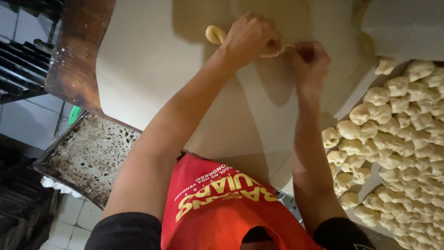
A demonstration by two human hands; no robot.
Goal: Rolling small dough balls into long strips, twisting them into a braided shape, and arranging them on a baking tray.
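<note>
Near the top centre of the frame, the left hand (252, 39) has its grip clamped on a dough roll (216, 34) over the pale counter (152, 60), while the right hand (309, 60) pinches its thin end.

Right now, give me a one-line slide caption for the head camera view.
Both hands, left hand and right hand, shape a dough roll on a pale worktable, beside piled dough pieces.

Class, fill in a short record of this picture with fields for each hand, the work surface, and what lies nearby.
left hand: closed on a roll of dough
right hand: pinching the same roll's thin end
surface: pale worktable
right side: heap of shaped dough pieces
lower left: stained metal baking tray
clothing: red apron
</note>
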